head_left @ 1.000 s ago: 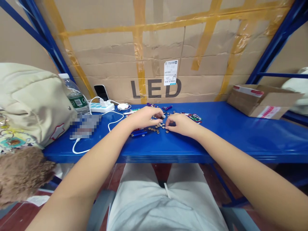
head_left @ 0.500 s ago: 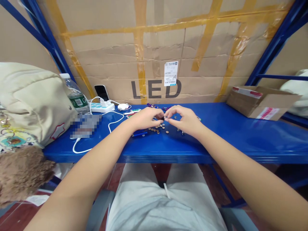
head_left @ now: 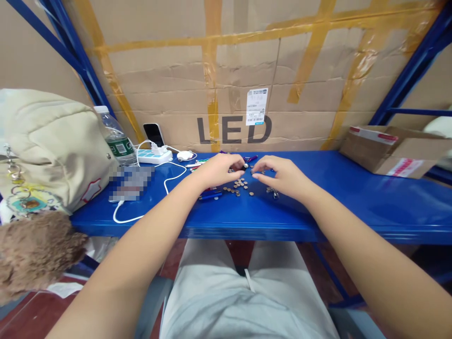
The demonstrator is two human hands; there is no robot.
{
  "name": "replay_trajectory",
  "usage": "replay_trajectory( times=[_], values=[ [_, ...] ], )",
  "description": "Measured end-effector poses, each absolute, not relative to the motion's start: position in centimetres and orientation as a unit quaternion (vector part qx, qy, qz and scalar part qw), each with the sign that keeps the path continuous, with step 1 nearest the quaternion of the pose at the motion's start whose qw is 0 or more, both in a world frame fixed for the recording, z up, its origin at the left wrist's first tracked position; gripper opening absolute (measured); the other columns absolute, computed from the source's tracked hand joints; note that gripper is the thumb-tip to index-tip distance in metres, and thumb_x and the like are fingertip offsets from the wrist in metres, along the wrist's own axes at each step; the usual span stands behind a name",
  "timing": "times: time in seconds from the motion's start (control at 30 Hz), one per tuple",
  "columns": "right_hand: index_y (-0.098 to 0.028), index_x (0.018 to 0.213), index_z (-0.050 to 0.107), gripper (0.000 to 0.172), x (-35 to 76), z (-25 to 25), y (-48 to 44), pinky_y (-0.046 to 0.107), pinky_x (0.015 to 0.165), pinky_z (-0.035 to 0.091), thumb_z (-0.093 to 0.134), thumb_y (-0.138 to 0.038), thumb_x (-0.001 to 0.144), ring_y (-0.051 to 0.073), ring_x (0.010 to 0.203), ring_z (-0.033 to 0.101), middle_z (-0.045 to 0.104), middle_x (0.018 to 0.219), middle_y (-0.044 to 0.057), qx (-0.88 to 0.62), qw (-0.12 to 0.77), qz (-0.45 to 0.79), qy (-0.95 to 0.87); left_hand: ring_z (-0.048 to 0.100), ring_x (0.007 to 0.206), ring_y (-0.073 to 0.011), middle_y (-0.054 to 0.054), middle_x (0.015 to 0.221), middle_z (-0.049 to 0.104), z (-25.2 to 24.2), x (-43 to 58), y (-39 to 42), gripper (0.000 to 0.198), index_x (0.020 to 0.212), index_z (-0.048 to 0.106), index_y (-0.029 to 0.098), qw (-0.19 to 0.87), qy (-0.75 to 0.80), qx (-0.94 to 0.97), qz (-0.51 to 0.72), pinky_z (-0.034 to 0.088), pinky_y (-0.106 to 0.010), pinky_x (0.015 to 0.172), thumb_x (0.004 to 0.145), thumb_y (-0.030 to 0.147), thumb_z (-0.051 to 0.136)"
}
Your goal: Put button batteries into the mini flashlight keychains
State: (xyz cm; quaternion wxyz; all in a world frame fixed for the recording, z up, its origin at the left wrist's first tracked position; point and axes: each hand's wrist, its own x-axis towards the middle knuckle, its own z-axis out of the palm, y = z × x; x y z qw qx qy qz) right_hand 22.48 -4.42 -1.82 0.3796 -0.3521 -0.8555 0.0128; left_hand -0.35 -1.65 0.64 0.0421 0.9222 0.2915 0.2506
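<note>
My left hand (head_left: 226, 168) is closed, thumb and fingers pinching a small dark piece with a shiny round spot (head_left: 246, 166). To its right, my right hand (head_left: 279, 174) hovers over the table with thumb and forefinger drawn close together; whatever sits at its fingertips is too small to make out. A gap separates the two hands. Below and between them lie several small round metal discs (head_left: 237, 189). Small shiny metal parts (head_left: 272, 191) rest under my right hand. Blue pen-like tubes (head_left: 211, 194) lie by my left wrist, and a purple one (head_left: 250, 158) lies behind the hands.
On the blue table (head_left: 219, 221), a power strip (head_left: 154, 156), a white cable, a pixelated flat object (head_left: 130, 183), a water bottle (head_left: 120, 143) and a beige bag (head_left: 52, 141) stand left. An open carton (head_left: 391, 149) sits right. A large cardboard sheet (head_left: 169, 94) closes the back.
My hands have come apart: the fingertips met around a small piece before, and now the right hand is off to the right. The whole view has shifted slightly.
</note>
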Motion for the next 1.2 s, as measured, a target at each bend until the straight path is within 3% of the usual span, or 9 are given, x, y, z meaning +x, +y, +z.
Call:
replay_trajectory(
  times=[0.43, 0.6, 0.8, 1.07, 1.2],
  values=[
    [-0.021, 0.094, 0.073, 0.019, 19.0, -1.4, -2.6, 0.039, 0.089, 0.047, 0.055, -0.024, 0.088, 0.024, 0.095, 0.064, 0.073, 0.098, 0.008, -0.336, 0.229, -0.017, -0.914, 0.065, 0.081, -0.0165, -0.005, 0.091, 0.072, 1.2, -2.0, -1.0, 0.018, 0.096, 0.065, 0.016, 0.013, 0.338, 0.897, 0.285, 0.049, -0.029, 0.075, 0.084, 0.026, 0.057],
    [-0.022, 0.081, 0.074, 0.011, 15.2, 0.1, -1.3, 0.031, 0.069, 0.051, 0.064, -0.018, 0.079, 0.02, 0.077, 0.068, 0.076, 0.089, 0.003, -0.438, 0.125, 0.092, -0.886, 0.065, 0.081, -0.0171, -0.005, 0.089, 0.072, 1.2, -2.2, -0.6, 0.016, 0.093, 0.065, 0.016, -0.002, 0.367, 0.876, 0.313, 0.049, -0.03, 0.074, 0.081, 0.023, 0.058],
    [-0.02, 0.079, 0.072, 0.008, 13.2, -0.8, -0.2, 0.031, 0.075, 0.053, 0.068, -0.015, 0.075, 0.02, 0.083, 0.068, 0.076, 0.091, 0.004, -0.469, 0.14, 0.126, -0.863, 0.065, 0.083, -0.0183, -0.006, 0.091, 0.072, 0.9, -2.3, 0.2, 0.016, 0.094, 0.065, 0.016, -0.01, 0.384, 0.868, 0.316, 0.049, -0.031, 0.075, 0.08, 0.021, 0.058],
    [-0.022, 0.068, 0.071, 0.014, 13.8, -1.2, 0.4, 0.03, 0.064, 0.053, 0.065, -0.02, 0.08, 0.019, 0.07, 0.067, 0.075, 0.077, 0.003, -0.442, 0.113, 0.1, -0.884, 0.065, 0.083, -0.0174, -0.006, 0.091, 0.072, 0.8, -2.7, 0.3, 0.015, 0.094, 0.065, 0.015, 0.015, 0.38, 0.863, 0.333, 0.05, -0.031, 0.077, 0.082, 0.022, 0.059],
    [-0.022, 0.077, 0.075, 0.012, 14.0, -1.2, 0.4, 0.031, 0.075, 0.055, 0.064, -0.016, 0.079, 0.021, 0.08, 0.07, 0.077, 0.087, 0.003, -0.44, 0.117, 0.115, -0.883, 0.065, 0.083, -0.0169, -0.005, 0.091, 0.072, 1.1, -2.8, 0.0, 0.014, 0.095, 0.065, 0.016, 0.013, 0.372, 0.867, 0.332, 0.05, -0.031, 0.077, 0.083, 0.022, 0.06]
  ],
)
